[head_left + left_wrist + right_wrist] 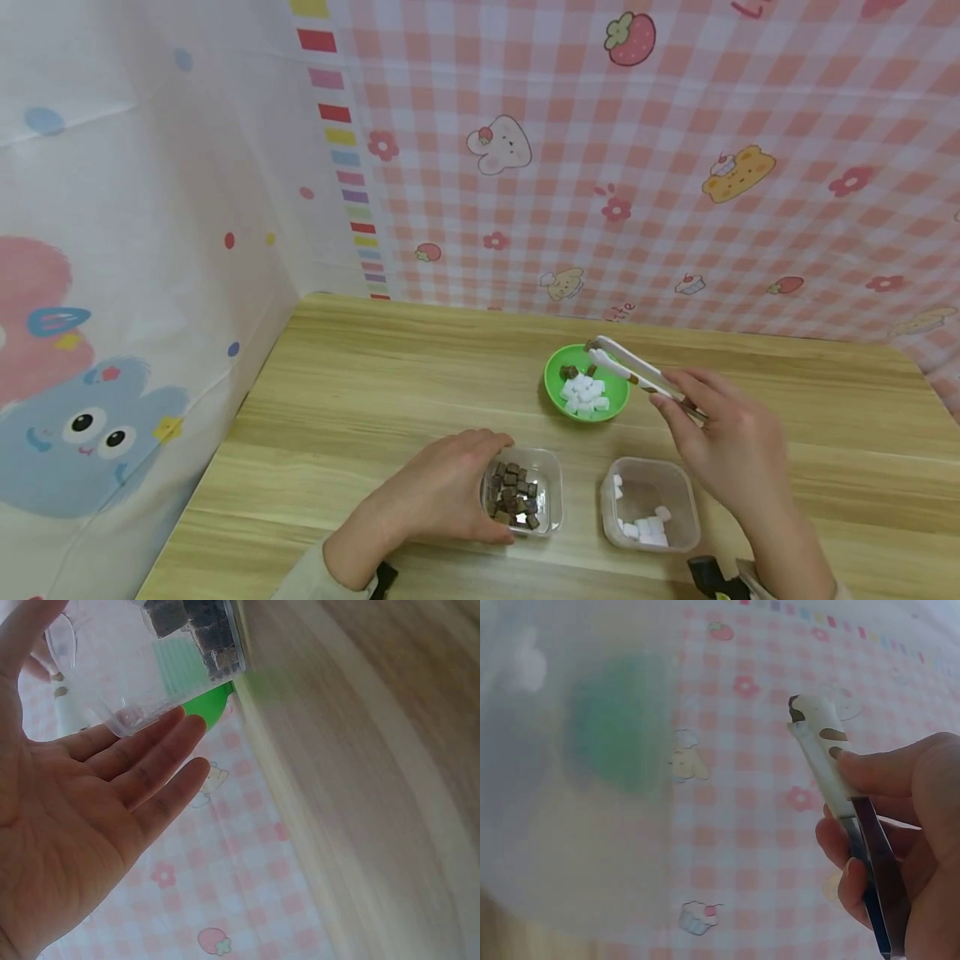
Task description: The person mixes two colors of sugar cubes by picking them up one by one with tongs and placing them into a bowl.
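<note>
My left hand [442,487] spans the left side of a clear plastic box [551,492], thumb on the near side and fingers on the far side. Inside the box lie several small dark brown cubes [513,492]. My right hand [723,433] grips white-tipped metal tongs [637,367] over a green bowl [550,393]. Between the tong tips a brown cube [796,709] is pinched. White cubes [583,393] and a few brown pieces [569,372] lie in the bowl. In the left wrist view, my left fingers [157,761] extend beside the box wall.
A second clear plastic box [686,492], holding several white cubes [651,528], stands on the wooden table [360,392] below my right hand. A pink checked cloth [450,192] hangs behind the table, and a white printed cloth [172,208] hangs at the left.
</note>
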{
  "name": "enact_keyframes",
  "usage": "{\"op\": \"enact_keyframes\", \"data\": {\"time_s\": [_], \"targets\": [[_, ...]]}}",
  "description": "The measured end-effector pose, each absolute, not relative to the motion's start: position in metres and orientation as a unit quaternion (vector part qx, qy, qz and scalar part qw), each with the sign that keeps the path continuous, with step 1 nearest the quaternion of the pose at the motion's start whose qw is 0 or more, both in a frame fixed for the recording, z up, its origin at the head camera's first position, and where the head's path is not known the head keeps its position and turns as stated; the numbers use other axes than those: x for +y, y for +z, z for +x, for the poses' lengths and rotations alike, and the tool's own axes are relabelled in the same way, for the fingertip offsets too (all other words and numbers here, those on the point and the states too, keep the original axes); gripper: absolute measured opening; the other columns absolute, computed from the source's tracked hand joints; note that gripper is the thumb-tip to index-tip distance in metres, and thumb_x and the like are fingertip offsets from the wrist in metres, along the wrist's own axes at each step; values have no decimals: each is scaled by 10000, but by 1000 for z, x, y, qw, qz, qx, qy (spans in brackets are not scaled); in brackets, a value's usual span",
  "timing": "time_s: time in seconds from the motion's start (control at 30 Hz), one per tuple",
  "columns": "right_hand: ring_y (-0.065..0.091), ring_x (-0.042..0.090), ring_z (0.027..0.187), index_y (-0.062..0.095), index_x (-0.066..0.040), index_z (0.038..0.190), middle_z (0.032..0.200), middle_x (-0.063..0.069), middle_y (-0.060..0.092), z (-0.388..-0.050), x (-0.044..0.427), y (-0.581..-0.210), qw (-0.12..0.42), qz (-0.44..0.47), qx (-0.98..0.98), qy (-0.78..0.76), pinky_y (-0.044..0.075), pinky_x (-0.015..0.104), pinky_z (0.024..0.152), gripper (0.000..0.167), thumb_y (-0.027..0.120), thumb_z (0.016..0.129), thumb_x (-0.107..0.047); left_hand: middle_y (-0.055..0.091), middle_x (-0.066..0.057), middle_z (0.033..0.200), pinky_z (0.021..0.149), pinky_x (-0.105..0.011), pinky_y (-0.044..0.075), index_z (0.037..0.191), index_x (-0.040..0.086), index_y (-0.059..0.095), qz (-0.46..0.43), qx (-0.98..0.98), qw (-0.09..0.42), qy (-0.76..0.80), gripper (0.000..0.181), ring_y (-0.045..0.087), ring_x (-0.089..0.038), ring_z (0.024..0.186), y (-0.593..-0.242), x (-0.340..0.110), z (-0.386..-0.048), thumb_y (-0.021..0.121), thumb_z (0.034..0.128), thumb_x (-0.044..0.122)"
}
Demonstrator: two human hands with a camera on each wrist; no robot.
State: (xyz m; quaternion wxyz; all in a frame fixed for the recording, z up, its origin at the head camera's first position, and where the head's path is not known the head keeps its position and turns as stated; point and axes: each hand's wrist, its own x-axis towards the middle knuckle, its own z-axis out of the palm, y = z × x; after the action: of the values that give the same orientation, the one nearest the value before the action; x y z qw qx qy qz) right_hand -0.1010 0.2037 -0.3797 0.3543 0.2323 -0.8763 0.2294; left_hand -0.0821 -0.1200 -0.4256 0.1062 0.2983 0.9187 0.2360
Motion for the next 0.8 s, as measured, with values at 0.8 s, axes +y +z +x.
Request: {"op": "enact_keyframes", "data": {"time_s": [0.8], "targets": [[670, 211, 704, 792, -13, 1121, 1026, 118, 759, -112, 211, -398, 188, 131, -949, 217, 463, 386, 545, 315, 862, 835, -123, 663, 6, 1292, 1029, -388, 524, 1440, 90, 573, 304, 917, 101, 236, 989, 616, -130, 1153, -426, -120, -82, 962, 646, 532]]}}
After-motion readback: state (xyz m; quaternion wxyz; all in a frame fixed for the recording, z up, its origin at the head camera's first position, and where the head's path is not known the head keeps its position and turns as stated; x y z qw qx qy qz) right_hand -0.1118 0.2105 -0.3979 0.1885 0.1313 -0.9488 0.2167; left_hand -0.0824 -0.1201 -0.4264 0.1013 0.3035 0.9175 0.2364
